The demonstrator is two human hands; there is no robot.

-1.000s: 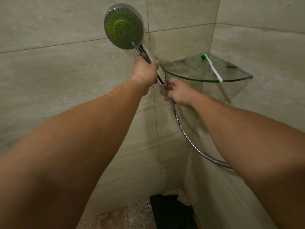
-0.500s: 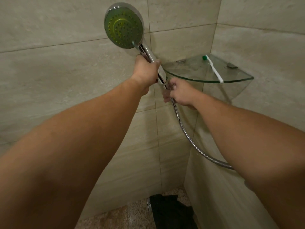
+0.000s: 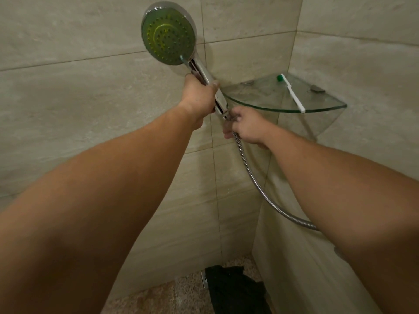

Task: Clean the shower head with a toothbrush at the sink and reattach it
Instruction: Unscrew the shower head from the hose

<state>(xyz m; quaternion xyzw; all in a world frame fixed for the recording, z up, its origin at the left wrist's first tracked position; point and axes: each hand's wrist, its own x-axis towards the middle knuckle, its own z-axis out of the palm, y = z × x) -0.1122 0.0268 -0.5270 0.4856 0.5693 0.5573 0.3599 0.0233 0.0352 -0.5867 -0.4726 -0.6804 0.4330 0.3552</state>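
left hand [image 3: 199,94] wraps the slick chrome shower head [image 3: 169,39] handle in a firm grip; right hand [image 3: 246,125] pinches the stiff hose [image 3: 251,177] nut, likeliest hold for twisting.

Beige tiled walls [image 3: 90,98] meet at a corner holding a glass shelf [image 3: 260,96] above a pebbled floor [image 3: 158,298].

glass corner shelf [image 3: 322,108], toothbrush [image 3: 292,92] on it
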